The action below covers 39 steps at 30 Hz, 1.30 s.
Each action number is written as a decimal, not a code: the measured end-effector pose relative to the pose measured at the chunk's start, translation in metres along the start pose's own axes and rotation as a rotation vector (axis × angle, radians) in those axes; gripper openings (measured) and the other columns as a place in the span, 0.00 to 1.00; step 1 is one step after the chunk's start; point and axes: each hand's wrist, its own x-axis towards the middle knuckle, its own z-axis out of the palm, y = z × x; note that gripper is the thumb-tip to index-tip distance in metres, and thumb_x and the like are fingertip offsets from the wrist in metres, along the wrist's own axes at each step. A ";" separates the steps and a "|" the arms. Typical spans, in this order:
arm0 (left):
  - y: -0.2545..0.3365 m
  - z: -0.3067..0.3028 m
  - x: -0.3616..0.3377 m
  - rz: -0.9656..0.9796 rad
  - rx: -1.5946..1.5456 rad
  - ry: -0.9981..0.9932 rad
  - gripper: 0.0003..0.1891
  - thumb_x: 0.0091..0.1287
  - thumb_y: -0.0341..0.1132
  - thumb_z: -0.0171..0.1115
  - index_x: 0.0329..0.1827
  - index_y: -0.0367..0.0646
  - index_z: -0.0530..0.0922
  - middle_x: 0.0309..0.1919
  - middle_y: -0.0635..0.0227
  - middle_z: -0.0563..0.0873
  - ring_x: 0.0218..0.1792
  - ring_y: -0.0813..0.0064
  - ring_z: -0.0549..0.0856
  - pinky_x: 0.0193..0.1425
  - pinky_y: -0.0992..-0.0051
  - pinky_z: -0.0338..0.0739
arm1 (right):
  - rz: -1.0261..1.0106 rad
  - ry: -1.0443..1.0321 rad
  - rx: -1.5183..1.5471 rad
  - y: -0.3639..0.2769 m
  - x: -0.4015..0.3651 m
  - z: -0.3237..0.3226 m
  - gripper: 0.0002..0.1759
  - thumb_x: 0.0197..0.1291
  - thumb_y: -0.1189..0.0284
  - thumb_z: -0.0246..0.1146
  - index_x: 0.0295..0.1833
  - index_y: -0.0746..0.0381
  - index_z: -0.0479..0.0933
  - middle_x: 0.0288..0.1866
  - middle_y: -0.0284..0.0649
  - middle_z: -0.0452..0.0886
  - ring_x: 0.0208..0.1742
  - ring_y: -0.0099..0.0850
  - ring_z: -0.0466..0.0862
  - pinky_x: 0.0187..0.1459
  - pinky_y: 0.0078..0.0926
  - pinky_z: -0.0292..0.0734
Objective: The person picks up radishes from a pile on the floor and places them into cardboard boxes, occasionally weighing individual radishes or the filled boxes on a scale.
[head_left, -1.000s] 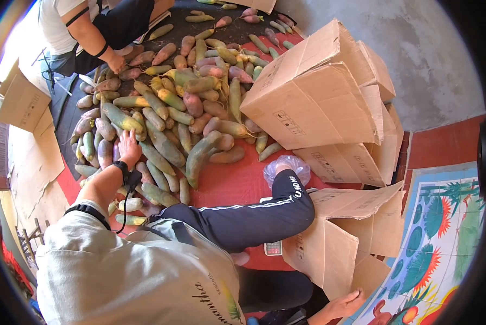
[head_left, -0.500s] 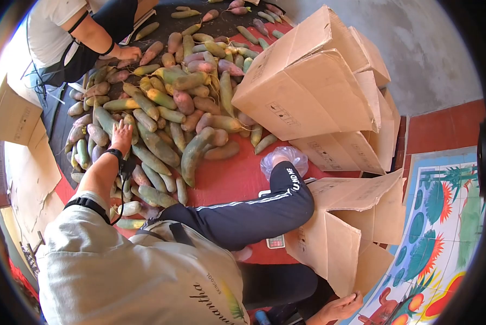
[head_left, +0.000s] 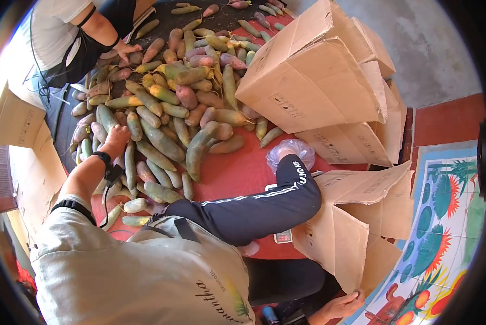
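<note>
My left hand (head_left: 117, 140) reaches into the radish pile, its fingers curled around the lower part of a long green radish (head_left: 106, 117). More green and pinkish radishes (head_left: 159, 144) lie tightly around it, some touching my hand. At the bottom right, my right hand (head_left: 338, 309) has its fingertips closed on the lower corner of a flap of an open cardboard box (head_left: 353, 249). Much of its palm and wrist is cut off by the frame edge. The box lies tilted beside my bent knee.
Large cardboard boxes (head_left: 308, 89) are stacked at the right. My foot, in a clear plastic bag (head_left: 302, 153), rests on the red floor (head_left: 227, 181). A scale (head_left: 282, 236) shows partly beneath my leg. Another person's hand (head_left: 127, 50) touches the pile's far left. A painted tile panel (head_left: 443, 227) is at right.
My left hand has gone from spread fingers to curled around the green radish. My right hand stays at the box flap. The other person's hand has shifted slightly, and the whole view has moved a little.
</note>
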 end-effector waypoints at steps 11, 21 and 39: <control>0.023 -0.031 -0.030 0.263 0.189 -0.051 0.09 0.52 0.35 0.59 0.37 0.51 0.79 0.39 0.71 0.78 0.45 0.70 0.77 0.47 0.70 0.69 | -0.058 0.031 0.025 0.001 -0.007 0.011 0.10 0.64 0.75 0.49 0.42 0.71 0.72 0.37 0.49 0.76 0.37 0.43 0.76 0.41 0.33 0.71; 0.111 -0.013 -0.014 0.560 -0.102 0.110 0.12 0.53 0.35 0.55 0.41 0.49 0.76 0.41 0.67 0.78 0.46 0.68 0.76 0.47 0.65 0.68 | 0.057 0.003 0.071 0.008 -0.021 0.016 0.12 0.64 0.72 0.48 0.40 0.71 0.72 0.36 0.49 0.75 0.37 0.46 0.75 0.41 0.38 0.71; 0.138 0.093 0.034 0.733 0.132 -0.009 0.18 0.49 0.41 0.61 0.45 0.52 0.79 0.42 0.61 0.81 0.53 0.65 0.74 0.49 0.64 0.67 | 0.107 0.005 0.132 0.000 -0.057 0.006 0.14 0.43 0.77 0.64 0.39 0.62 0.73 0.34 0.42 0.76 0.33 0.41 0.76 0.35 0.35 0.71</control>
